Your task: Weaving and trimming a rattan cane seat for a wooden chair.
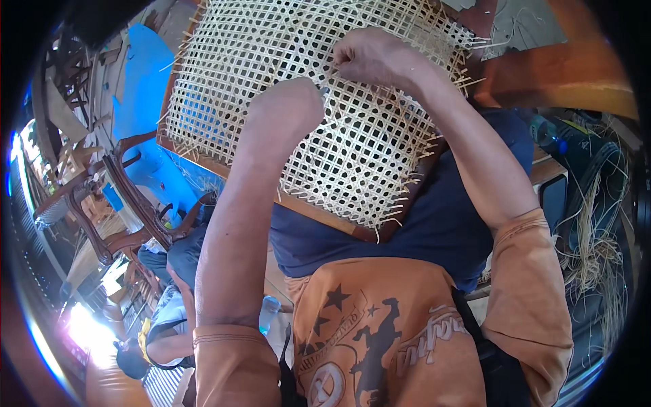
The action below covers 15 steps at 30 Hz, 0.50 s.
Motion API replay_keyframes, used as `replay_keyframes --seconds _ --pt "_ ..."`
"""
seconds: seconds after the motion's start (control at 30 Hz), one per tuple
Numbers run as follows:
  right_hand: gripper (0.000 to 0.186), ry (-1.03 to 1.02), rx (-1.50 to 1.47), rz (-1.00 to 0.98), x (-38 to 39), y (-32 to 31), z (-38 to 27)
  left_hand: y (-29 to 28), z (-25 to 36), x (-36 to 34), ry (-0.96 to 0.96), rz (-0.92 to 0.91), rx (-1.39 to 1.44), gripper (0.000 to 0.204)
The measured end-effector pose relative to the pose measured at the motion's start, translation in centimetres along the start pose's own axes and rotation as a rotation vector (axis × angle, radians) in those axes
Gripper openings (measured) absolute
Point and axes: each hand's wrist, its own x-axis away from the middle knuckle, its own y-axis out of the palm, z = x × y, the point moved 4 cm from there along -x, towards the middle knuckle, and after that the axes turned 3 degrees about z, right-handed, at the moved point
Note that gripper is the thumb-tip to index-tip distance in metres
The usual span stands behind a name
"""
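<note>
Fingers of your left hand (288, 105) are hidden beneath its back, their state impossible to tell; the pale woven-cane panel (352, 156) in its brown wooden frame (319, 214) covers your navy-clothed lap (437, 210), cut off above; your right hand (373, 57) curls closed, any strand indistinct.

Bright light on the woven cane panel (356, 152), white-violet glare (88, 336) at lower left, fisheye-bent edges, black corners.
</note>
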Motion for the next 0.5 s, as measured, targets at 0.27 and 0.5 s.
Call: replay_keyframes --seconds 0.27,0.5 --pt "0.007 0.085 0.047 -0.053 0.4 -1.6 -2.3 0.5 0.9 1.1 -0.070 0.130 0.075 0.035" --pt "0.010 0.036 0.227 -0.080 -0.3 0.1 -1.6 1.4 2.1 1.7 -0.151 0.174 0.033 0.034"
